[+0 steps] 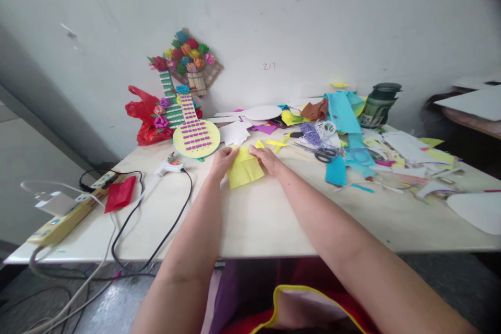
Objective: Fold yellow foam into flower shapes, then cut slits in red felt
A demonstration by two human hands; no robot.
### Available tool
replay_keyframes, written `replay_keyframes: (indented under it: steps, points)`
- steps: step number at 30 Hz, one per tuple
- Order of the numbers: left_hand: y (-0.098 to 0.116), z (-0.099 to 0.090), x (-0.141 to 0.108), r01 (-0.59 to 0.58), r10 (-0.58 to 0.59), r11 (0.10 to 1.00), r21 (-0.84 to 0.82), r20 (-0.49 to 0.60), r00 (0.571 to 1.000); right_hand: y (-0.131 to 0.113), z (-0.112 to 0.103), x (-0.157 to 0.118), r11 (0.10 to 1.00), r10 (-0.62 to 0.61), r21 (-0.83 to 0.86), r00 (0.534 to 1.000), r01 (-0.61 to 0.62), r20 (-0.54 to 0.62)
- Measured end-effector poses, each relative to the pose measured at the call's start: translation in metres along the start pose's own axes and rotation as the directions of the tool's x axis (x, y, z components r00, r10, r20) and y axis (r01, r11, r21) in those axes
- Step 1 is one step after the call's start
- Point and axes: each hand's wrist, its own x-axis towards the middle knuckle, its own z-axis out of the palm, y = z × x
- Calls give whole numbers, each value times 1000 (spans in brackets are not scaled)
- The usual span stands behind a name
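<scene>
A creased piece of yellow paper [246,171] is stretched between my two hands above the middle of the white table [266,224]. My left hand [226,159] pinches its upper left corner, and my right hand [266,159] closes on its upper right edge. Small yellow scraps [276,143] lie just beyond my right hand. White paper pieces [235,133] rest behind my left hand. To the left of them leans a yellow guitar-shaped craft [196,138] with purple strips.
Left: a glue gun [169,167] with its black cord, a red packet [120,194], a power strip [58,227]. Right: scissors [324,155], purple yarn [310,134], blue paper [335,170], many scraps, a green bottle [379,106]. Paper flowers [188,52] stand against the wall.
</scene>
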Motion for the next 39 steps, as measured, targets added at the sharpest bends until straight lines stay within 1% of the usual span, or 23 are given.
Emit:
replay_keyframes:
  steps: [4, 8, 10, 14, 20, 24, 27, 30, 34, 36, 39]
  points:
    - [3, 2, -1, -6, 5, 996, 93, 8, 1000, 1, 2, 0, 993, -69, -95, 997, 71, 24]
    - [5, 5, -3, -49, 38, 983, 178, 64, 997, 4, 6, 2, 977, -98, -192, 995, 95, -3]
    - [5, 5, -3, -41, 26, 985, 165, 89, 996, 5, 7, 3, 974, -111, -202, 994, 106, -13]
    - [2, 3, -4, 1, -11, 997, 77, 123, 992, 3, 8, 2, 977, -122, -178, 993, 121, 5]
    - [-1, 1, -2, 58, -54, 998, -21, 160, 986, -2, 8, -3, 994, -62, -88, 996, 68, 69]
    - [1, 2, -3, 81, -62, 992, -97, 187, 980, -3, 7, -4, 998, -22, -53, 997, 25, 74]
    - [3, 2, -4, 89, -57, 984, -155, 200, 978, -2, 7, -3, 999, -25, -30, 997, 27, 78]
    - [2, 1, -3, 84, -51, 984, -155, 207, 977, 0, 6, -1, 999, -46, -14, 995, 48, 87]
    - [1, 1, -3, 44, -19, 992, -120, 202, 979, 2, 5, 1, 995, -67, -71, 995, 72, 71]
    - [2, 1, -3, 30, -12, 995, -94, 191, 982, 2, 5, 0, 993, -62, -92, 996, 68, 65]
    - [2, 2, -3, 37, -31, 999, -31, 184, 983, 1, 6, -2, 995, -42, -89, 996, 49, 79]
